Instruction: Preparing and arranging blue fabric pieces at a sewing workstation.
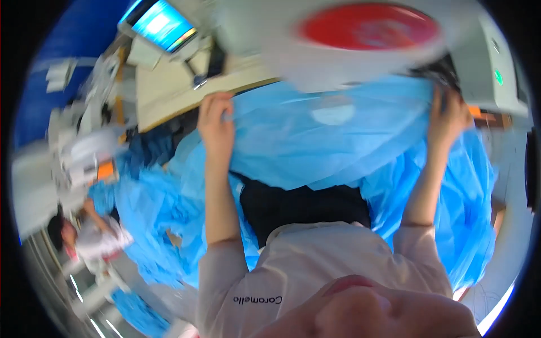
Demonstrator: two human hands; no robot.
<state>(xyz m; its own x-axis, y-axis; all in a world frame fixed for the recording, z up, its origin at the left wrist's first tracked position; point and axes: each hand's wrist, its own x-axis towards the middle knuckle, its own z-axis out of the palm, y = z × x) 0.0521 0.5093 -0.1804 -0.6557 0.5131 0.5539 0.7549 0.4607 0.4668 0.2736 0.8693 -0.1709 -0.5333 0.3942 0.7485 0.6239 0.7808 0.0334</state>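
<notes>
A thin sheet of light-blue fabric (332,138) spans the space between my two hands and droops toward my lap. My left hand (217,121) pinches its left edge, fingers curled at the top. The opposite edge is in the closed fingers of my right hand (449,118), whose fingertips are partly blurred. Over the far edge of the sheet hangs a large white machine housing (253,39) with a red oval panel (369,26). A pale round patch (333,111) shows on the fabric below the housing. Whatever lies under the housing is hidden.
Heaped blue fabric (155,219) lies to my left, and more blue fabric (456,191) hangs at my right. A pale tabletop (163,96) carries a lit screen (160,25). A grey box with a green button (499,77) stands far right. Another person (98,239) works at left.
</notes>
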